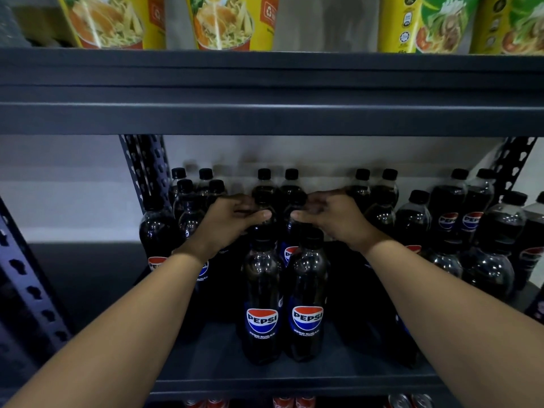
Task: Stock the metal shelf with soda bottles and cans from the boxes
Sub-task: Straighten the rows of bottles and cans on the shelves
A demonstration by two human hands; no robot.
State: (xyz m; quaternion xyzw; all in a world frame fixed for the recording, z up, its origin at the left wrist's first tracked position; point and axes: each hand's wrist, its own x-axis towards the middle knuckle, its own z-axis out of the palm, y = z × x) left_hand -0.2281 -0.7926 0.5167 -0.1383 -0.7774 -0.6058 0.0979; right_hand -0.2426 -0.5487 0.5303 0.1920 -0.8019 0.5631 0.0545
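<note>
Dark Pepsi bottles with black caps stand in rows on the grey metal shelf (294,375). Two of them, one bottle (262,304) and its neighbour (307,301), stand at the front of the middle row. Behind them my left hand (226,222) curls over the top of one bottle (265,198) in the middle row. My right hand (332,216) curls over the top of the bottle (294,231) beside it. Both caps are hidden under my fingers. Both forearms reach in from the lower corners.
The upper shelf beam (270,113) hangs low over the bottles, with yellow noodle packs (223,22) above it. Perforated uprights (147,166) frame the bay at left and right. Red and silver cans (294,403) show on the shelf below. More Pepsi bottles (471,219) fill the right side.
</note>
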